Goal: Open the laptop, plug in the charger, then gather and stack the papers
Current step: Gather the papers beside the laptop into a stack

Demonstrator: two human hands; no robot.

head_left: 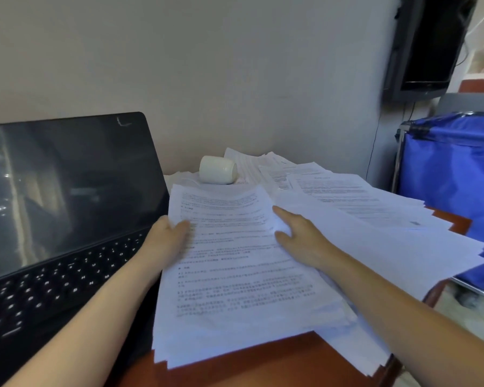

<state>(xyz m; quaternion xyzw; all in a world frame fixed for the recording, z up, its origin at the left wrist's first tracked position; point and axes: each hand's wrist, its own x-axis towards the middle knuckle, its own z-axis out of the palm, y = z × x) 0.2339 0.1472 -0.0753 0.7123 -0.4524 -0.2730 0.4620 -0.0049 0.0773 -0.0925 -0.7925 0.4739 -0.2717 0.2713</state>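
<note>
Now the left hand (166, 236) grips the papers (235, 275) at their left edge, thumb on top, while the right hand (302, 238) lies on them, fingers straight. They sprawl on the table (263, 361) beside the open laptop (67, 205).
</note>
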